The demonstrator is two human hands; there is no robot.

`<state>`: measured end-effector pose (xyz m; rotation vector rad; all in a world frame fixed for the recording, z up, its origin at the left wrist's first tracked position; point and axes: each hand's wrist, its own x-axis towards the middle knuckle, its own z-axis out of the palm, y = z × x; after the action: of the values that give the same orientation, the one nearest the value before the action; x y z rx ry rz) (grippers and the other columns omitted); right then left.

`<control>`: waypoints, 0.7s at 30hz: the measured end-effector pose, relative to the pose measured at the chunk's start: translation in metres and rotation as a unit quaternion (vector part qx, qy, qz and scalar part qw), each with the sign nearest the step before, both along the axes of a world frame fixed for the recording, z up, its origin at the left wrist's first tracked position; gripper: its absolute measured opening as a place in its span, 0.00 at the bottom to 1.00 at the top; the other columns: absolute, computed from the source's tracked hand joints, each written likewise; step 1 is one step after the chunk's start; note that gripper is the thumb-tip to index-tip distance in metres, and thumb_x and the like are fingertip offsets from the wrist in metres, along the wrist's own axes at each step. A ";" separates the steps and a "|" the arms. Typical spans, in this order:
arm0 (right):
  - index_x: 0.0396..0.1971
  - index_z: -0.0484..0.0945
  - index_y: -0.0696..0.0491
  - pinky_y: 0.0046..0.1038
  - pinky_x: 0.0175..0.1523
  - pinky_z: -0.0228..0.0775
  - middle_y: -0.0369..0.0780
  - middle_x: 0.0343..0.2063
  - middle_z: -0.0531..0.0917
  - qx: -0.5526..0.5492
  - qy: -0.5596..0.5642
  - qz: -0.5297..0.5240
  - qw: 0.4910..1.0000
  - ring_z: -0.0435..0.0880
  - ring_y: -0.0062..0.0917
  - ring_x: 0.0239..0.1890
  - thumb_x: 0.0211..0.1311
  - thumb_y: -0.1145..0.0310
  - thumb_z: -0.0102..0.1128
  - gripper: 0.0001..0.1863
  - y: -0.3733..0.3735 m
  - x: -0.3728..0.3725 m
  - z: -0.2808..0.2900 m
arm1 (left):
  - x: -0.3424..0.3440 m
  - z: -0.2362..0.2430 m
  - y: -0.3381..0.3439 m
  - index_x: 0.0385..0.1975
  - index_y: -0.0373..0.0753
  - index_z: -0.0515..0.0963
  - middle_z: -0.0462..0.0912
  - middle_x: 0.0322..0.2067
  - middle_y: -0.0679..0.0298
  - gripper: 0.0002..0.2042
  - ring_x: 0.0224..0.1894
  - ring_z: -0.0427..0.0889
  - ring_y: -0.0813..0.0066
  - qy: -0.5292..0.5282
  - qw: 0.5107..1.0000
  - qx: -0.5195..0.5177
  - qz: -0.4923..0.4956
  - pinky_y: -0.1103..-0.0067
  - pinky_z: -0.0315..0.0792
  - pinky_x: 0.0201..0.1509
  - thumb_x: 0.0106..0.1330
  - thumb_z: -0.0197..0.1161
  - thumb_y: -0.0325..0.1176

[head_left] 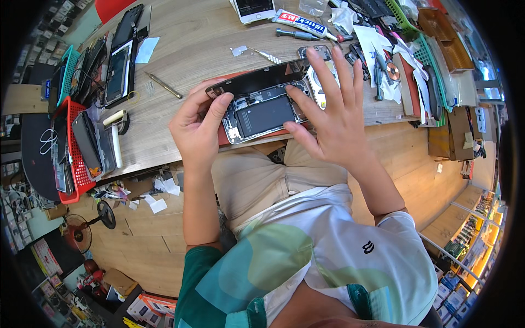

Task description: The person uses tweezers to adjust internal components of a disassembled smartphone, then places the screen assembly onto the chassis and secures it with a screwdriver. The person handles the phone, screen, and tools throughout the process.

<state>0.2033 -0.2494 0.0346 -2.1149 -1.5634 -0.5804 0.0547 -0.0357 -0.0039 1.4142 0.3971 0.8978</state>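
An opened smartphone (264, 116) lies near the table's front edge on a reddish mat (223, 136), its black battery and circuit parts bared. Its dark screen panel (262, 81) is tilted up along the far side. My left hand (198, 128) grips the panel's left end, thumb on top and fingers behind. Over the phone's right end, my right hand (342, 123) has its fingers spread. Its index fingertip reaches the phone's inside and its thumb is by the near edge. Just beyond lie a small screwdriver (267, 56) and a clear plastic scrap (239, 51).
A glue tube (301, 23) and grey screwdriver (298, 34) lie at the back. Left are a thin metal tool (164, 85), a white-handled hammer (116, 143), a red basket (82, 174) and dark phones (118, 74). Papers, tools and a teal basket (437, 71) crowd the right.
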 end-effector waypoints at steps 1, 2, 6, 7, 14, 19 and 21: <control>0.50 0.87 0.52 0.69 0.82 0.38 0.47 0.81 0.65 -0.002 -0.003 -0.001 1.000 0.54 0.55 0.84 0.69 0.42 0.66 0.27 0.000 -0.001 0.000 | 0.000 -0.001 0.001 0.51 0.30 0.88 0.92 0.41 0.63 0.12 0.41 0.86 0.82 0.002 1.000 -0.005 0.000 0.83 0.79 0.48 0.71 0.76 0.23; 0.50 0.87 0.52 0.69 0.82 0.38 0.47 0.81 0.65 -0.004 -0.007 -0.003 1.000 0.54 0.55 0.84 0.69 0.42 0.66 0.27 0.000 -0.002 0.000 | -0.001 -0.002 0.001 0.52 0.29 0.88 0.92 0.41 0.63 0.12 0.42 0.86 0.82 0.004 1.000 -0.009 0.000 0.83 0.79 0.48 0.71 0.76 0.23; 0.50 0.87 0.54 0.70 0.82 0.38 0.44 0.81 0.65 -0.009 -0.021 -0.005 1.000 0.54 0.54 0.84 0.71 0.41 0.64 0.28 0.002 -0.005 0.002 | 0.000 -0.001 0.000 0.52 0.29 0.87 0.91 0.42 0.63 0.12 0.42 0.86 0.82 0.001 1.000 -0.022 -0.010 0.83 0.79 0.49 0.72 0.75 0.23; 0.49 0.87 0.55 0.70 0.82 0.38 0.44 0.81 0.65 -0.010 -0.025 -0.006 1.000 0.55 0.54 0.84 0.71 0.41 0.64 0.29 0.003 -0.005 0.002 | 0.000 -0.001 0.001 0.52 0.29 0.87 0.91 0.42 0.63 0.12 0.42 0.86 0.82 0.000 1.000 -0.021 -0.012 0.83 0.79 0.49 0.72 0.75 0.23; 0.48 0.87 0.56 0.69 0.83 0.38 0.42 0.81 0.65 -0.013 -0.047 -0.004 0.999 0.54 0.53 0.84 0.69 0.37 0.64 0.33 0.004 -0.005 -0.002 | -0.001 0.000 0.001 0.52 0.30 0.87 0.91 0.41 0.63 0.11 0.41 0.85 0.83 0.008 1.000 -0.011 -0.013 0.83 0.79 0.47 0.73 0.75 0.23; 0.50 0.87 0.54 0.69 0.83 0.37 0.45 0.82 0.64 -0.011 -0.019 -0.014 1.000 0.53 0.55 0.85 0.68 0.35 0.64 0.34 0.001 -0.006 0.000 | 0.000 -0.001 0.001 0.51 0.30 0.87 0.91 0.41 0.64 0.10 0.40 0.84 0.84 0.012 1.000 -0.005 -0.012 0.84 0.78 0.46 0.73 0.74 0.23; 0.51 0.87 0.53 0.69 0.83 0.37 0.46 0.82 0.64 -0.009 -0.014 -0.019 1.000 0.52 0.56 0.85 0.68 0.34 0.64 0.34 0.001 -0.006 -0.001 | 0.000 -0.002 0.002 0.51 0.30 0.87 0.91 0.41 0.64 0.10 0.40 0.84 0.84 0.008 1.000 -0.006 -0.015 0.84 0.78 0.46 0.73 0.74 0.22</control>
<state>0.1972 -0.2481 0.0334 -2.1627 -1.5519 -0.6132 0.0545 -0.0335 -0.0059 1.4131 0.3919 0.8582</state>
